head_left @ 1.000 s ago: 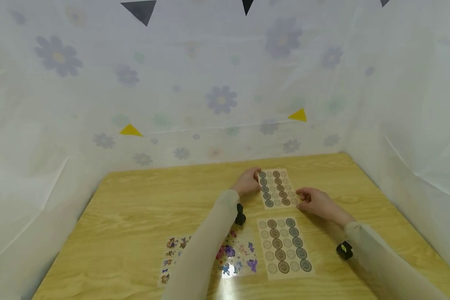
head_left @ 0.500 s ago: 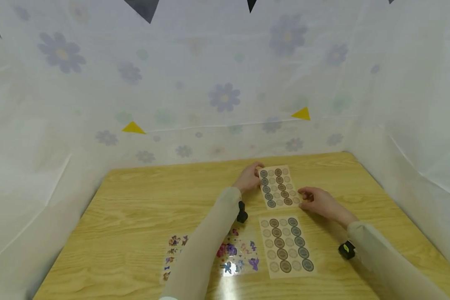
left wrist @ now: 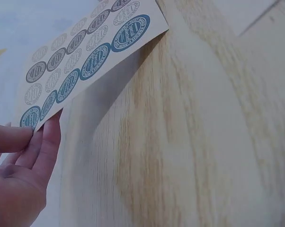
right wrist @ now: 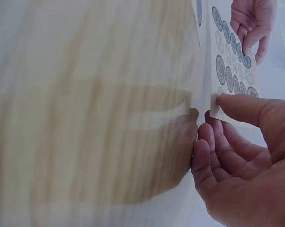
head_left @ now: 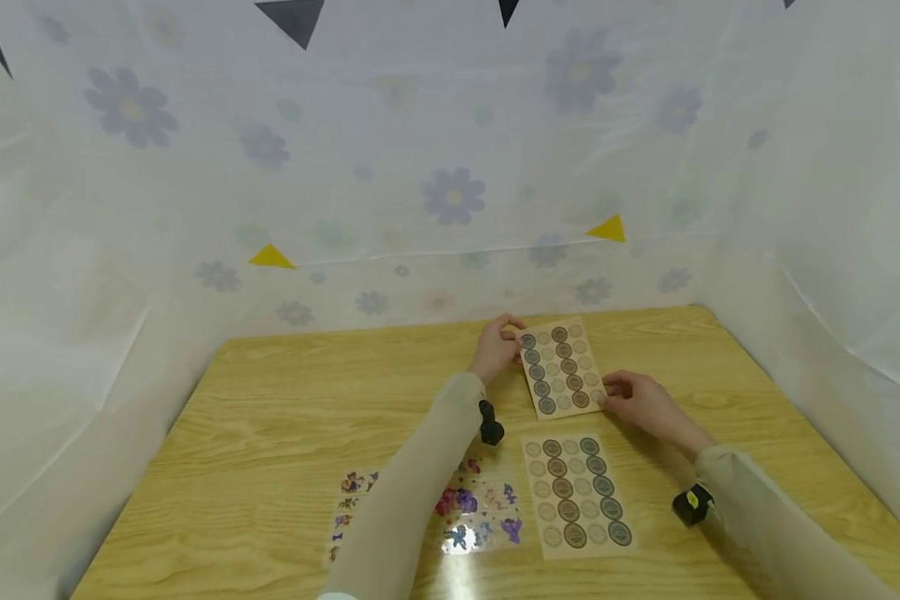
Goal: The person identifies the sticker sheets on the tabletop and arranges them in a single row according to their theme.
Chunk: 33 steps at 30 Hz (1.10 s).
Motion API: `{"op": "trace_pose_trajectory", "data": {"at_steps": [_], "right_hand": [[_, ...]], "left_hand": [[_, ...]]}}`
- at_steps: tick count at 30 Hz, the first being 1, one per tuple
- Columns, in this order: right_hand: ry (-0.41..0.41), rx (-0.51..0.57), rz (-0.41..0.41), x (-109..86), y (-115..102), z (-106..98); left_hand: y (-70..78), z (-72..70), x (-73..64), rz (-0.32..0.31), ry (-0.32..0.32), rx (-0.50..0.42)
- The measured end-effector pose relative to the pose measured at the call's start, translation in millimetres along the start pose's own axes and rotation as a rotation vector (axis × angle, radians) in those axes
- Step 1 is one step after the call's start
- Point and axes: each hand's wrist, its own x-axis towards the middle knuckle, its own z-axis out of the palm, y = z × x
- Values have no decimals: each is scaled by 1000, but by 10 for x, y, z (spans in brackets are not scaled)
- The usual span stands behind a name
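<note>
A beige sheet of round stickers [head_left: 562, 367], in brown, dark blue-green and pale outline, is held tilted above the far right part of the table. My left hand [head_left: 497, 348] pinches its far left corner; the left wrist view has the thumb [left wrist: 12, 138] on the printed face and fingers behind. At the near right corner, my right hand [head_left: 643, 407] pinches the sheet, with the thumb [right wrist: 237, 106] on its front in the right wrist view. The sheet's shadow falls on the wood below it.
A similar sticker sheet [head_left: 578, 500] lies flat on the wooden table [head_left: 330, 392], nearer to me. Left of it is clear sticker material with colourful figures [head_left: 465, 502], partly hidden by my left sleeve [head_left: 401, 492]. A flower-patterned white curtain [head_left: 390, 208] stands behind the table.
The held sheet has risen a little and tilts more, its far edge going up with my left hand. My right thumb now lies over the near right corner.
</note>
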Motion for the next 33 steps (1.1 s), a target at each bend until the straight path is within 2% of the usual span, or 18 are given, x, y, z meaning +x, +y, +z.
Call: {"op": "trace_pose_trajectory", "data": {"at_steps": [4,7,11,15,24,29,33], "right_hand": [[30,87,37,-16,3,8],[69,211,59,-25,17,10],[122,362,74,-51,38,-8],[139,463,83,-127,54,-50],[183,532,76,-348,62,-125],[189,581,84,-483,71,-169],[203,608,84,-594,68,-211]], "left_hand": [[-3,-3,-2,-27,8,-104],[5,-6,-8,-59,21,-180],[48,2,-16,-89,22,-240],[105,32,-17,-78,0,-272],[195,120,-65,-34,-27,-249],[220,167,-92,-51,-68,-245],[219,186,-103,-77,-117,-286]]}}
